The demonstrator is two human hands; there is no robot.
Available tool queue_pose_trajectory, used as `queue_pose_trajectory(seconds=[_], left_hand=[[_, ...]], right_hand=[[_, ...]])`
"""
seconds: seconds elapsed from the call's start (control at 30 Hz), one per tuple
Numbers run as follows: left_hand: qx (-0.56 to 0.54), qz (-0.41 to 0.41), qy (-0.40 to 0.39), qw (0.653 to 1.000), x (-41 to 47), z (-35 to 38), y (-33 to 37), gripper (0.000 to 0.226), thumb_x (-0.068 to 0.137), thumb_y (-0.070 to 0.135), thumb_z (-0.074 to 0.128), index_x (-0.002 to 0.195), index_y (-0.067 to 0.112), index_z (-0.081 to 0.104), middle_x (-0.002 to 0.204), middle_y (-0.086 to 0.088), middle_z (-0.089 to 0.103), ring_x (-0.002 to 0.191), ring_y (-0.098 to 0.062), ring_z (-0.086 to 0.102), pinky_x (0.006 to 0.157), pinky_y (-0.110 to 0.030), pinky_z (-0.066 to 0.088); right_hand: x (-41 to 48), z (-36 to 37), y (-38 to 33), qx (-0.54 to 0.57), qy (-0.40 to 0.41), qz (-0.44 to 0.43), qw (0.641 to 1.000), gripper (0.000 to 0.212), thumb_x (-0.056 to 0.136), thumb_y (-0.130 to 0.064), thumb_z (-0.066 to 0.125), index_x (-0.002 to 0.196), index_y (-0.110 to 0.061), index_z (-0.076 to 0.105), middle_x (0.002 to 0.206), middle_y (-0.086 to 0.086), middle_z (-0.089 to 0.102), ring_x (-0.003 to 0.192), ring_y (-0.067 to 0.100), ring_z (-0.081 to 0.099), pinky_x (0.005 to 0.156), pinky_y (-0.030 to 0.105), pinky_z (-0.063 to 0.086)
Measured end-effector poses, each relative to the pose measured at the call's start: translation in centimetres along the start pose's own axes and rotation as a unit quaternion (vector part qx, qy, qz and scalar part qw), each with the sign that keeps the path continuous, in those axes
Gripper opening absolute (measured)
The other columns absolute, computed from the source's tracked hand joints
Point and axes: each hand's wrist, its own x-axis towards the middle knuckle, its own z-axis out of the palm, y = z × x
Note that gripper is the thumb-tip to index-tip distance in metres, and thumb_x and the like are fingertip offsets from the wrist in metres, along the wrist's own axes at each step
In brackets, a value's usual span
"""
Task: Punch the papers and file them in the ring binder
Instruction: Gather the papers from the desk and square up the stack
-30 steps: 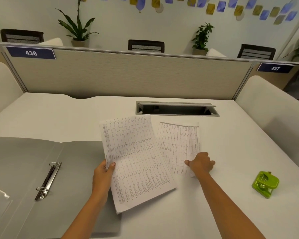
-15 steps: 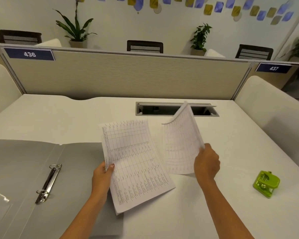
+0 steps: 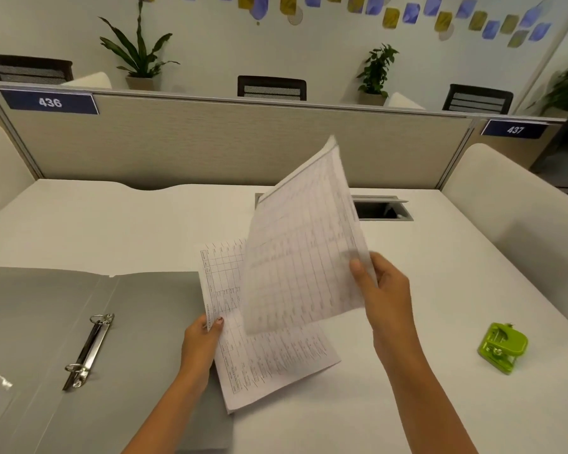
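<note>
A grey ring binder [image 3: 151,322] lies open at the left of the white desk, its metal two-ring mechanism [image 3: 87,350] bare. My left hand [image 3: 202,342] pinches the left edge of a printed table sheet [image 3: 269,365] lying partly on the binder's right cover. My right hand [image 3: 384,290] grips a second printed sheet [image 3: 302,257] by its right edge, lifted off the desk and tilted, overlapping the first sheet from above. A green hole punch [image 3: 502,347] sits on the desk at the right, apart from both hands.
A cable slot [image 3: 381,209] opens in the desk [image 3: 112,224] behind the lifted sheet. A beige partition [image 3: 210,142] closes the far edge, with padded side panels [image 3: 522,208] at left and right. Chairs and potted plants stand beyond.
My right hand picked the second sheet up from the desk and swung it up and leftwards over the first sheet. My left hand has kept its hold.
</note>
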Motion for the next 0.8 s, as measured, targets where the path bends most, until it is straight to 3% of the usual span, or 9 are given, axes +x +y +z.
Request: queue_pose_trajectory(seconds=[0.13,0.27,0.4,0.6,0.8], left_hand=[[-0.006,-0.009,-0.026,1.000,-0.1,0.0,-0.5,0.024,0.095,0.022,0.054,0.116,0.015,0.064,0.108,-0.004,0.071,0.095,-0.025,0.069,0.085,-0.049,0.055],[-0.006,-0.007,-0.042,0.999,0.0,0.1,-0.7,0.022,0.094,0.020,0.056,0.113,0.013,0.065,0.104,-0.006,0.073,0.093,-0.026,0.070,0.083,-0.049,0.056],[-0.014,-0.011,-0.053,0.998,0.0,0.6,-0.7,0.022,0.092,0.019,0.059,0.112,0.011,0.066,0.105,-0.007,0.073,0.094,-0.026,0.070,0.087,-0.050,0.055],[0.005,-0.012,-0.054,0.998,0.0,1.4,-0.5,0.019,0.092,0.025,0.059,0.096,0.009,0.069,0.093,-0.009,0.075,0.087,-0.027,0.071,0.084,-0.049,0.056],[0.033,-0.004,-0.068,0.997,0.1,1.4,-0.8,0.027,0.097,0.031,0.049,0.115,0.017,0.063,0.108,-0.002,0.071,0.100,-0.020,0.066,0.094,-0.042,0.051]], right_hand=[[0.1,-0.1,6.0,-0.066,-0.006,0.136,0.989,0.017,0.092,-0.020,0.058,0.107,-0.015,0.062,0.109,0.006,0.067,0.096,0.024,0.062,0.088,0.042,0.053],[-1.0,0.1,10.2,-0.102,-0.010,0.201,0.974,0.012,0.092,-0.018,0.056,0.103,-0.019,0.061,0.106,0.005,0.066,0.095,0.023,0.060,0.085,0.037,0.051],[-1.7,1.0,12.5,-0.145,0.002,0.203,0.968,0.010,0.092,-0.022,0.055,0.100,-0.024,0.058,0.106,0.003,0.065,0.094,0.022,0.060,0.080,0.034,0.050],[-2.0,2.2,13.0,-0.179,0.006,0.204,0.962,0.020,0.093,-0.024,0.053,0.111,-0.019,0.058,0.103,0.001,0.061,0.096,0.023,0.059,0.088,0.040,0.052],[-2.0,2.4,13.4,-0.184,-0.001,0.200,0.962,0.011,0.094,-0.024,0.051,0.105,-0.023,0.051,0.099,-0.003,0.056,0.091,0.019,0.056,0.083,0.036,0.052]])
